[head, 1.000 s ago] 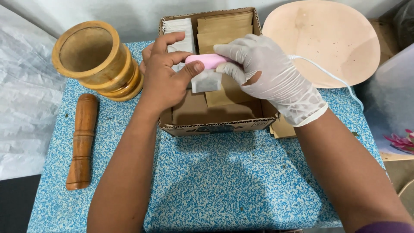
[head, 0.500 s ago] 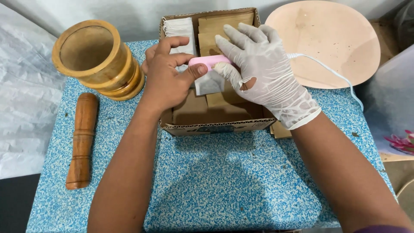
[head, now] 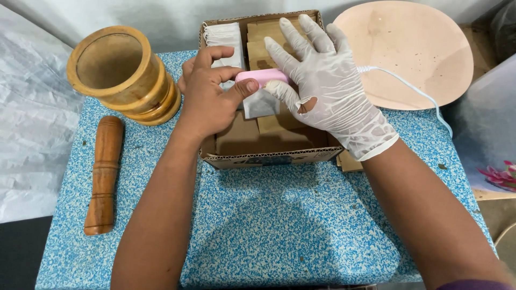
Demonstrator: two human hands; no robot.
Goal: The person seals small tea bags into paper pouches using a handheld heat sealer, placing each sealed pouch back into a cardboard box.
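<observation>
I see a desk (head: 279, 225) covered in a blue-and-white speckled sheet, with crinkled white plastic to its left and a pale wall behind. On it stands an open brown cardboard box (head: 269, 156) holding tan paper packets and white filter-like pouches. The small pink oblong device (head: 260, 77) lies over the box, its long axis running left to right, and a white cord (head: 408, 88) trails off from its right end.

My bare left hand (head: 212, 94) is part-curled, thumb pressed on the pink device's left end, fingers bent behind it. My right hand (head: 328, 80), in a white latex glove torn near the thumb base, has its fingers spread wide and upward; its thumb bears on the device's right part above a small white pouch (head: 258, 104).

A turned wooden mortar (head: 121, 75) stands at the desk's left rear, a wooden pestle (head: 103, 174) lies lengthwise beside it, and a round peach-coloured tray (head: 408, 51) sits at right rear.
</observation>
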